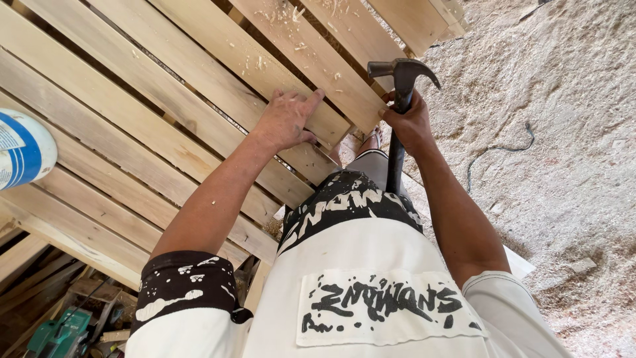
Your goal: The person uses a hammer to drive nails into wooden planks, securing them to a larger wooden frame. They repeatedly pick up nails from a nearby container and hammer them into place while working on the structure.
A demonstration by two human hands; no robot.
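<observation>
Fingers (306,101) of the left hand (286,120) lie spread and flat on a pale wooden slat (218,113) of a slatted pallet (132,132), holding nothing. Just beside it, the right hand (407,122) is closed around a black hammer (399,93) near its head, claw pointing right, at the pallet's edge. Sawdust-covered ground (563,132) lies to the right, with a dark cable (497,152) across it. A blue-and-white container (23,149) sits at the left edge.
</observation>
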